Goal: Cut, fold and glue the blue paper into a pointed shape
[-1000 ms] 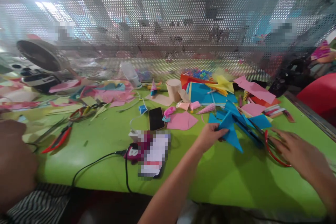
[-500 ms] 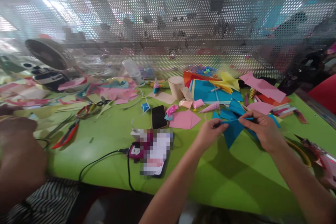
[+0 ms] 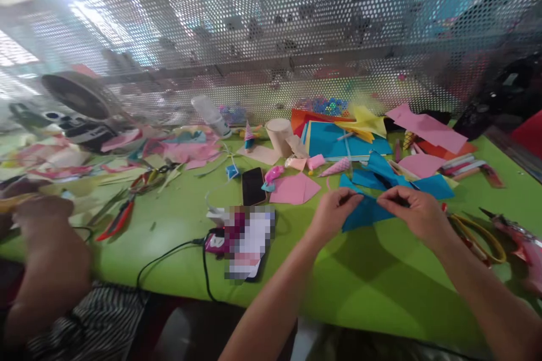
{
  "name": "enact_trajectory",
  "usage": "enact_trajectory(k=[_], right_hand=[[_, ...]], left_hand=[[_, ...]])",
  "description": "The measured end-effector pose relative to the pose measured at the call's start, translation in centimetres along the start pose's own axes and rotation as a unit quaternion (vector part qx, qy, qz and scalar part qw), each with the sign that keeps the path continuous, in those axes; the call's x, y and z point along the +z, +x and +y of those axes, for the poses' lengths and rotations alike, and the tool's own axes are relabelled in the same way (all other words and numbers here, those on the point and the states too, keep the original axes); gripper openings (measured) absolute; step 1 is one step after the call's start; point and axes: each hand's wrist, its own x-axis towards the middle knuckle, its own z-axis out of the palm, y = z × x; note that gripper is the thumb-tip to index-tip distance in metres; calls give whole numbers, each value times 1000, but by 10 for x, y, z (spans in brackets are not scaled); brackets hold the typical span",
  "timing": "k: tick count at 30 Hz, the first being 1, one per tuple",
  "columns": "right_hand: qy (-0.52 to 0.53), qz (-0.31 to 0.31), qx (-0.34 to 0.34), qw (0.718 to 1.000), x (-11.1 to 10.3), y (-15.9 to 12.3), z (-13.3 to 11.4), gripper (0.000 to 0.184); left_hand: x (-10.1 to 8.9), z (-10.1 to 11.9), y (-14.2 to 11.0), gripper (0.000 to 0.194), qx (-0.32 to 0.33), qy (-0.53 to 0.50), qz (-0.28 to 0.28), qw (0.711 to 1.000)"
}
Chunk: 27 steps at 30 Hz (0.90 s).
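Observation:
My left hand (image 3: 332, 213) and my right hand (image 3: 412, 214) both pinch the upper edge of a blue paper piece (image 3: 365, 211) that lies low over the green table (image 3: 178, 220). The two pinches sit close together, thumbs and forefingers closed on the paper. Further blue paper cut-offs (image 3: 432, 185) lie just behind my hands. Scissors with yellow and red handles (image 3: 476, 231) rest on the table right of my right hand.
A pink paper (image 3: 294, 189), a black phone (image 3: 253, 185), a cardboard roll (image 3: 279, 134) and stacked coloured sheets (image 3: 339, 144) lie behind. A black cable (image 3: 169, 254) runs to a blurred-out item. Another person's arm (image 3: 46, 259) is at the left. A perforated metal screen (image 3: 271, 39) closes the back.
My right hand left the scissors at the right and came to the blue paper, which both hands now pinch lower and flatter. The view drifted slightly.

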Motion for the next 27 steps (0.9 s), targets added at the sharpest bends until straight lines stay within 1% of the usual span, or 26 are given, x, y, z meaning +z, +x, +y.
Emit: enact_trajectory(k=[3, 6, 8, 13, 15, 17, 19, 21, 24, 27], right_hand=[[10, 21, 9, 1000, 0, 1, 2, 46], [21, 19, 19, 999, -1, 3, 4, 48], [24, 13, 24, 999, -3, 5, 7, 48], [25, 26, 29, 999, -10, 8, 14, 43], [41, 13, 28, 999, -11, 7, 13, 41], [57, -14, 23, 998, -10, 6, 9, 43], [58, -37, 18, 997, -6, 4, 3, 47], [49, -53, 18, 997, -3, 3, -2, 47], [45, -63, 25, 997, 2, 2, -3, 49], [36, -50, 16, 998, 6, 0, 1, 43]], left_hand=[[1, 0, 0, 30, 14, 1, -20, 1000], [-1, 1, 0, 36, 13, 30, -35, 999], [-3, 1, 0, 36, 9, 37, -29, 999], [-4, -5, 2, 37, -1, 15, -11, 1000], [-2, -6, 1, 35, 3, 18, 1, 1000], [0, -4, -1, 32, 16, 34, 4, 999], [2, -1, -3, 31, 26, 41, -9, 999], [4, 1, -4, 29, 21, 21, -28, 999], [5, 3, -5, 26, 3, -22, -41, 999], [6, 4, -6, 25, 10, -1, -25, 1000]])
